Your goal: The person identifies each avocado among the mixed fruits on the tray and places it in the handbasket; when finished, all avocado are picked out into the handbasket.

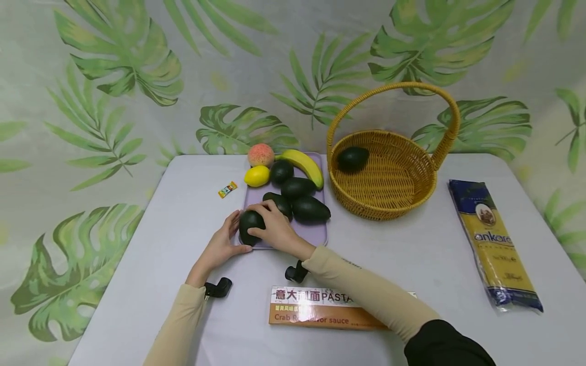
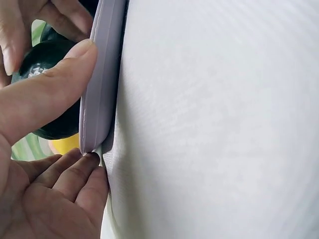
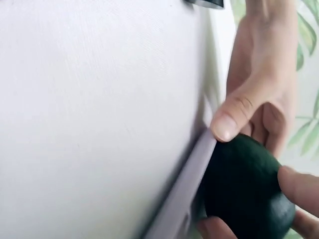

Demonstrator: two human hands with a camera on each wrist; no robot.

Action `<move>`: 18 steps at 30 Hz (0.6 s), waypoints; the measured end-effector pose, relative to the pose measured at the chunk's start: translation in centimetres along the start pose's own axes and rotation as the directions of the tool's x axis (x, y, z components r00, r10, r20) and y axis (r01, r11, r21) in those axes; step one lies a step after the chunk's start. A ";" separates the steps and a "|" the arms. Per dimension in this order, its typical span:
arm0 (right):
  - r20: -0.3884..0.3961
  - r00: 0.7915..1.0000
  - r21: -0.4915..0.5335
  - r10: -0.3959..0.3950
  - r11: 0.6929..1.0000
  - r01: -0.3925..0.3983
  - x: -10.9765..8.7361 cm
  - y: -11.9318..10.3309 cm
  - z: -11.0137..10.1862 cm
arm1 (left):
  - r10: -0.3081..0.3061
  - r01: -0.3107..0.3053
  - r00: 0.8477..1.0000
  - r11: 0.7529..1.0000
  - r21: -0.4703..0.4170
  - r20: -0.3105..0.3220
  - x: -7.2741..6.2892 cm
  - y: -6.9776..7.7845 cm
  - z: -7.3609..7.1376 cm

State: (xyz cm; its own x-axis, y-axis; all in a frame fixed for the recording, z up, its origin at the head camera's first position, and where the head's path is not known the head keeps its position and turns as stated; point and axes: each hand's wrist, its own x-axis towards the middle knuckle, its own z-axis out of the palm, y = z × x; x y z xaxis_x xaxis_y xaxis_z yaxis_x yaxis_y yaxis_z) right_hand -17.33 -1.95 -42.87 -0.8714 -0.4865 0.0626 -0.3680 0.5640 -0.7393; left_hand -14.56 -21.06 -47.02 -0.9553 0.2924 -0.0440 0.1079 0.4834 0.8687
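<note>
A dark green avocado (image 1: 248, 225) is held at the near left corner of the lilac tray (image 1: 306, 235), on the white counter (image 1: 194, 195); whether it is resting on the tray's floor or is slightly raised cannot be told. Of the two hands, the right hand (image 1: 280, 231) is closed partway, with the fruit gripped between thumb and fingertips. The left hand (image 1: 223, 247) is spread wide around the tray's corner, the thumb laid at the near rim and the fingers, nearly straight, along the left side; no fruit is seen to be gripped by it. For the step in hand, the avocado is probably best pinched across its widest part, since smooth skin may slip if it is taken near an end. The tray is best steadied by light pressure only, so that the corner is not tipped, and the other avocados (image 1: 311, 210) close by should not be nudged. In the head view the long axis is seen to run roughly from the near rim toward the far side, with a seemingly narrower end turned toward the person. The far end is partly covered by fingers, so which end is the stem end cannot be told.
</note>
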 end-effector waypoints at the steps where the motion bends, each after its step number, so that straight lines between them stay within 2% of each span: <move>1: -0.024 1.000 -0.002 0.000 1.000 0.000 0.0 0.0 0.2 | 0.001 -0.001 1.000 1.000 -0.001 -0.001 0.0 0.0 0.0; 6: -0.101 0.995 0.044 0.011 0.999 -0.007 -0.4 -0.3 0.0 | 0.003 -0.003 1.000 1.000 -0.006 -0.003 0.0 -0.1 0.0; 10: -0.115 0.993 0.122 0.008 0.993 0.006 -0.8 -0.4 -1.6 | 0.005 -0.005 1.000 1.000 0.013 0.002 0.0 -0.1 -0.1; 14: -0.092 0.996 0.204 0.014 0.979 0.006 -1.4 0.3 -4.3 | -0.004 0.004 1.000 1.000 0.022 0.008 0.0 0.1 -0.1; 18: -0.038 0.998 0.357 0.041 0.934 -0.025 -2.2 1.8 -7.2 | -0.022 0.022 1.000 0.999 0.033 0.012 0.2 0.4 -0.1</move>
State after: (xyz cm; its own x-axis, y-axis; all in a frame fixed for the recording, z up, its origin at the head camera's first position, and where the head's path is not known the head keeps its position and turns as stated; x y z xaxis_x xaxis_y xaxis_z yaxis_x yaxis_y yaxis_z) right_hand -18.39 4.97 -39.46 -0.8973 -0.4376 0.0574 -0.2060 0.3004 -0.9313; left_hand -14.78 -20.90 -46.66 -0.9540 0.2915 -0.0695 0.0960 0.5170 0.8506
